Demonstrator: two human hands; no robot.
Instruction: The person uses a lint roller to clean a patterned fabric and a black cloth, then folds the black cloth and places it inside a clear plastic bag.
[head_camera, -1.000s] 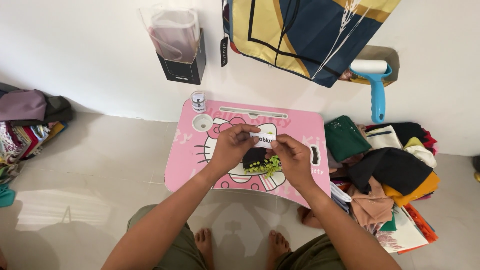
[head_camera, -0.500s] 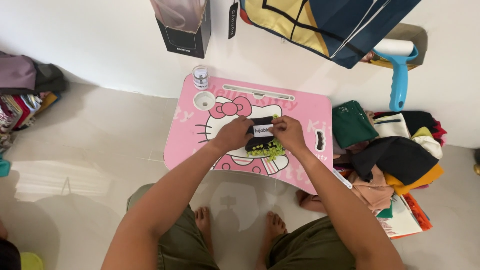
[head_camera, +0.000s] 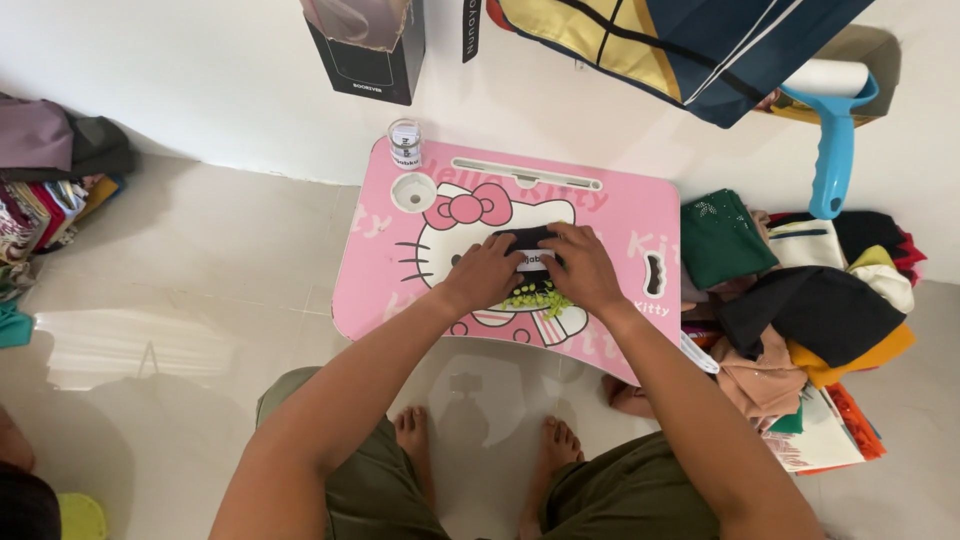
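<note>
Seen from above, near the middle of a small pink bench printed with a cartoon cat face and a pink bow: a black packet with a white label, lying flat and pressed down from both sides. Left hand palm-down on the packet's left part, fingers curled over its edge; right hand palm-down on the right part, fingers spread across the top; both closed lightly on the packet, thumbs hidden underneath or behind, so grip not fully clear. Just below the packet and touching it, a heap of small yellow-green beads, partly covered by the hands. At the bench's far left corner, a round white cup recess, and just behind it a small clear jar with a dark-printed label, upright. Along the far edge, a long narrow slot. Right of the bench, on the floor, a pile of folded clothes in green, black, orange and tan. Against the wall, a blue-handled lint roller. Bare feet on the tiled floor below the bench.
</note>
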